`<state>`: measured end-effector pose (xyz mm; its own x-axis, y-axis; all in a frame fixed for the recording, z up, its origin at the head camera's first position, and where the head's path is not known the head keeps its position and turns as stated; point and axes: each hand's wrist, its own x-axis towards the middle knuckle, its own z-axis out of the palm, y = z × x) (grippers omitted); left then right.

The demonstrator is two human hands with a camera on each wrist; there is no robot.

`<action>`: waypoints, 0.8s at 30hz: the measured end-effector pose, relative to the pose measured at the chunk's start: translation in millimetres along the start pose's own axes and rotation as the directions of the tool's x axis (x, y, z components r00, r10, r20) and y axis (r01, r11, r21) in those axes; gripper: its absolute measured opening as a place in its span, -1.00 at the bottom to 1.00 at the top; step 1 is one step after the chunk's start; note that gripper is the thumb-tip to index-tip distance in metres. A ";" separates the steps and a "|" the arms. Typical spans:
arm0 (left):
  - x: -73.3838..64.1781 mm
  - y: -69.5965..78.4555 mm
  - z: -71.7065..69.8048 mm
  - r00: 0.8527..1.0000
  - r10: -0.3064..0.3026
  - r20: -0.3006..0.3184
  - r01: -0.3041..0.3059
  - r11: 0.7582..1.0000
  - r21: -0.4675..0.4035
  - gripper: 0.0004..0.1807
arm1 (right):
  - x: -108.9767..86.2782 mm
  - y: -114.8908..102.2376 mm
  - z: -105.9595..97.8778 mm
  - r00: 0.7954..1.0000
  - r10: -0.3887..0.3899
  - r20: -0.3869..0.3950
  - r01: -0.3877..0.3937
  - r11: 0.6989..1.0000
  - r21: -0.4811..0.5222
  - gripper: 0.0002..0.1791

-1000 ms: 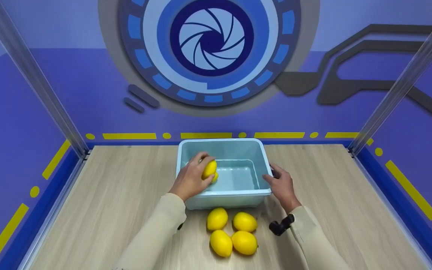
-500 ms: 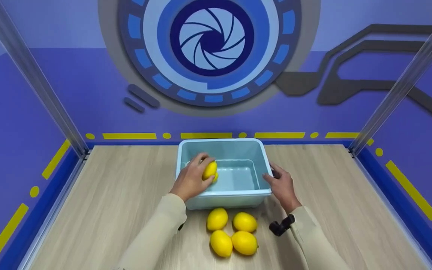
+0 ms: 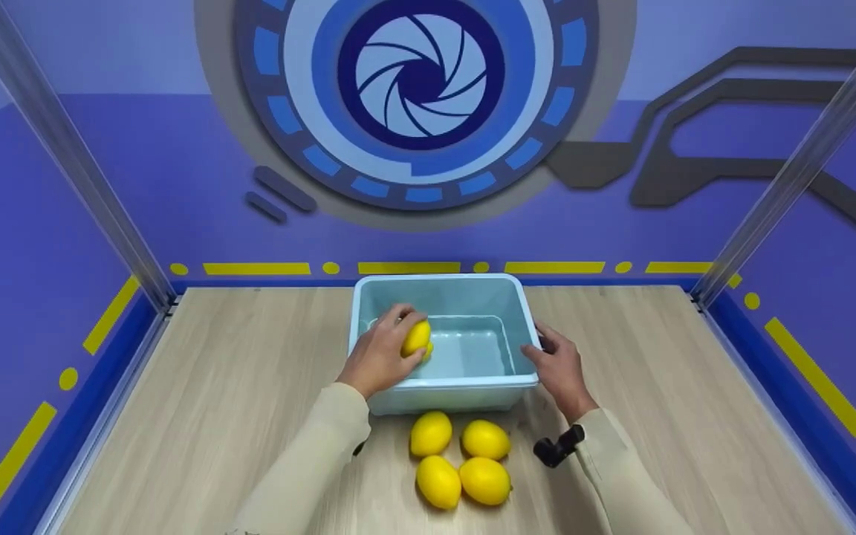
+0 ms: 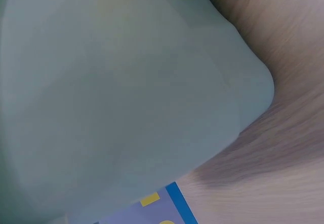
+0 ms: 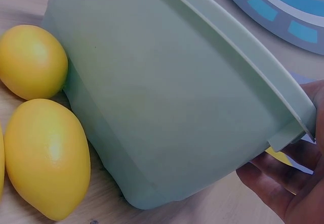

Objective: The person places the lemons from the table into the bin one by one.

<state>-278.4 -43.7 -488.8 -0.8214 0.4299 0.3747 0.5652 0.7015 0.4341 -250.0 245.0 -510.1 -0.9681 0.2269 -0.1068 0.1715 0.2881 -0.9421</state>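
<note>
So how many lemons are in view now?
6: four lemons on the table in front of the bin; one lemon in the left hand, inside the bin; another lemon partly hidden behind that one. The hand may hide more.

I have the left hand (image 3: 382,355) over the left part of the tub (image 3: 443,383), back of the hand up, fingers bent in a grip and thumb towards the tub's middle. Its forearm, in a pale sleeve (image 3: 302,461), slants in from the tub's near left. I see the right hand (image 3: 560,368) gripping the tub's right side, thumb at the rim, fingers (image 5: 273,186) curled outside. That forearm angles in from the tub's near right.
</note>
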 end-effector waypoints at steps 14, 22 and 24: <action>-0.2 0.0 0.1 0.999 -0.028 0.042 0.028 1.000 -0.008 -0.48 | 0.3 -0.3 -0.6 1.000 0.024 0.014 -0.024 1.000 -0.002 -0.38; 0.3 -1.0 0.1 0.997 -0.030 0.068 0.031 0.999 -0.013 -0.49 | 0.1 0.3 -1.1 1.000 0.000 0.003 0.000 1.000 -0.019 -0.39; 0.4 -1.0 -0.2 0.997 -0.034 0.076 0.036 0.999 -0.017 -0.50 | 0.0 0.2 -1.3 1.000 -0.004 -0.002 0.004 1.000 -0.021 -0.39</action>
<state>-279.3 -44.3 -488.9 -0.8438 0.4475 0.2963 0.5367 0.7069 0.4607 -249.7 246.3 -509.9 -0.9684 0.2278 -0.1018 0.1709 0.3084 -0.9358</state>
